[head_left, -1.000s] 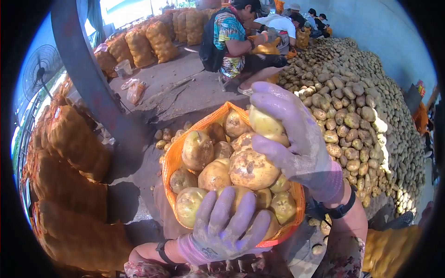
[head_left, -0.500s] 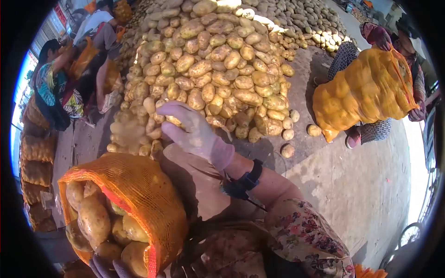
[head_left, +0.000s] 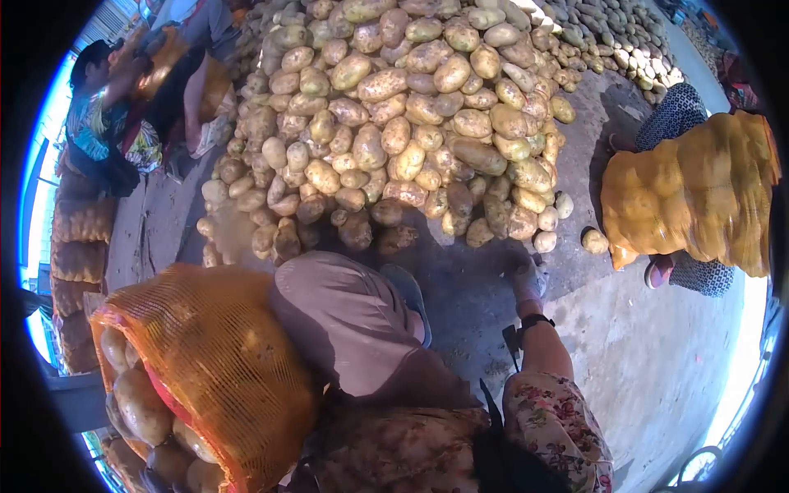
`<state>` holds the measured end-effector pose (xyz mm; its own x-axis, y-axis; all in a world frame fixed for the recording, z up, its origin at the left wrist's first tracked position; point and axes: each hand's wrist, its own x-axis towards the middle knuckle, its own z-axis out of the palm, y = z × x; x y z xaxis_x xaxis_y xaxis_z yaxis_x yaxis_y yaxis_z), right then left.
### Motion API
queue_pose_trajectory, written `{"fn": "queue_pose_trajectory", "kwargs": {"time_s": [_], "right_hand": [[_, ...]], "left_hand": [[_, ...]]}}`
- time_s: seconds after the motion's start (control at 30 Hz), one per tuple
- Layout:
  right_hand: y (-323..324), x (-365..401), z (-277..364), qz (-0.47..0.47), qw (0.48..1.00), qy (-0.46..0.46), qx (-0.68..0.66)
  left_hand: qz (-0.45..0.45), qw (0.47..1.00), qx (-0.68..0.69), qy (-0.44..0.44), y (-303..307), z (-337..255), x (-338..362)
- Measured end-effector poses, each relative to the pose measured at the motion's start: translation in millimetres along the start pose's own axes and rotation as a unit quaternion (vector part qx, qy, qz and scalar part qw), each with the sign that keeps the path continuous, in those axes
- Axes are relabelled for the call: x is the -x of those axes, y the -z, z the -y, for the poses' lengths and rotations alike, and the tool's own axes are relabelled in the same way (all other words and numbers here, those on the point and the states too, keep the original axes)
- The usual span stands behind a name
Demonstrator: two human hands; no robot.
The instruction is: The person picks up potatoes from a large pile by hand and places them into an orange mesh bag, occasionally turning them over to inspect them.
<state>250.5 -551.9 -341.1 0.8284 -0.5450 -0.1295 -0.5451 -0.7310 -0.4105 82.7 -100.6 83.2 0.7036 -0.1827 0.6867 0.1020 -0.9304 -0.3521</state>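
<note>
An orange mesh bag (head_left: 230, 353) of potatoes leans at the lower left, its mouth facing left and down. Large potatoes (head_left: 141, 403) show inside the opening. At the bottom edge, the dark gloved fingers of my left hand (head_left: 154, 481) curl at the bag's lower rim; the rest of that hand is hidden. My right hand (head_left: 528, 282), in a pale glove, reaches forward and down to the floor by the right front edge of the potato pile (head_left: 386, 123). Shadow and blur hide its fingers, and I cannot tell whether they hold anything. A small potato (head_left: 545, 241) lies just beyond it.
My bent knee (head_left: 337, 312) lies between bag and pile. On the right, a person stands behind a full orange mesh bag (head_left: 690, 197), with a loose potato (head_left: 594, 241) nearby. A person (head_left: 99, 123) sits at the left, near stacked filled bags (head_left: 82, 263).
My right hand has moved from above the pile's left front to the floor at its right front. My view has shifted, and my knee now shows. The bag mouth has tipped lower.
</note>
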Motion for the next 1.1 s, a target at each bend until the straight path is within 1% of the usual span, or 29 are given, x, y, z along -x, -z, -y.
{"fn": "queue_pose_trajectory", "kwargs": {"time_s": [0.07, 0.1, 0.13, 0.17, 0.23, 0.3, 0.37, 0.43, 0.5, 0.53, 0.57, 0.63, 0.67, 0.7, 0.73, 0.77, 0.83, 0.87, 0.9, 0.97, 1.0, 1.1], "right_hand": [[-28, 1, -18, 0.073, 0.979, -0.023, -0.188], [-63, -4, -17, 0.125, 0.924, -0.066, -0.356], [-35, 9, 40, 0.194, 0.881, -0.054, -0.427], [19, 19, 89, 0.267, 0.83, -0.047, -0.488], [64, 24, 182, 0.29, 0.781, 0.094, -0.545], [114, 34, 277, 0.244, 0.761, 0.3, -0.52], [193, 86, 368, 0.346, 0.648, 0.33, -0.593], [230, 116, 430, 0.322, 0.568, 0.514, -0.556], [249, 151, 488, 0.251, 0.471, 0.689, -0.49], [256, 169, 516, 0.212, 0.412, 0.76, -0.455], [257, 187, 535, 0.17, 0.357, 0.822, -0.409], [227, 218, 552, 0.187, 0.292, 0.894, -0.283], [216, 227, 558, 0.273, 0.281, 0.88, -0.27], [209, 235, 563, 0.357, 0.269, 0.857, -0.255], [206, 239, 566, 0.44, 0.256, 0.828, -0.236], [207, 238, 567, 0.39, 0.27, 0.841, -0.261], [218, 231, 563, 0.288, 0.298, 0.855, -0.313], [218, 218, 568, 0.31, 0.334, 0.833, -0.315], [216, 207, 567, 0.305, 0.387, 0.823, -0.284], [212, 188, 560, 0.291, 0.491, 0.79, -0.225], [215, 182, 557, 0.392, 0.518, 0.746, -0.149], [210, 186, 550, 0.467, 0.557, 0.67, -0.152]], "left_hand": [[-0.002, 1.0, -0.022, 0.013, 1, 1, 4], [-0.003, 0.999, -0.031, 0.026, 1, 0, 8], [0.007, 0.999, -0.031, 0.034, 4, 1, 10], [0.019, 0.999, -0.026, 0.04, 10, 3, 12], [0.091, 0.994, 0.032, 0.05, 24, 4, 12], [0.113, 0.992, 0.053, 0.006, 25, 12, 15], [0.095, 0.994, 0.047, 0.02, 21, 8, 12], [0.094, 0.995, 0.03, -0.01, 22, 14, 12], [0.077, 0.997, 0.028, 0.009, 19, 9, 10], [0.066, 0.998, 0.023, -0.003, 18, 10, 9], [0.065, 0.998, 0.026, 0.006, 17, 9, 9], [0.045, 0.998, 0.028, 0.019, 14, 5, 9], [0.024, 0.999, 0.045, 0.016, 13, 6, 11], [0.045, 0.998, 0.034, 0.005, 20, 6, 8], [0.049, 0.995, 0.088, 0.003, 24, 10, 5], [0.053, 0.988, 0.142, 0.002, 29, 17, 1], [0.111, 0.978, 0.172, -0.042, 42, 37, -5], [0.139, 0.97, 0.187, -0.066, 48, 49, -8], [0.176, 0.959, 0.214, -0.062, 52, 59, -10], [0.115, 0.952, 0.283, -0.001, 43, 81, -23], [0.12, 0.958, 0.259, -0.003, 39, 96, -35], [0.148, 0.965, 0.215, 0.007, 6, 142, -71]]}}
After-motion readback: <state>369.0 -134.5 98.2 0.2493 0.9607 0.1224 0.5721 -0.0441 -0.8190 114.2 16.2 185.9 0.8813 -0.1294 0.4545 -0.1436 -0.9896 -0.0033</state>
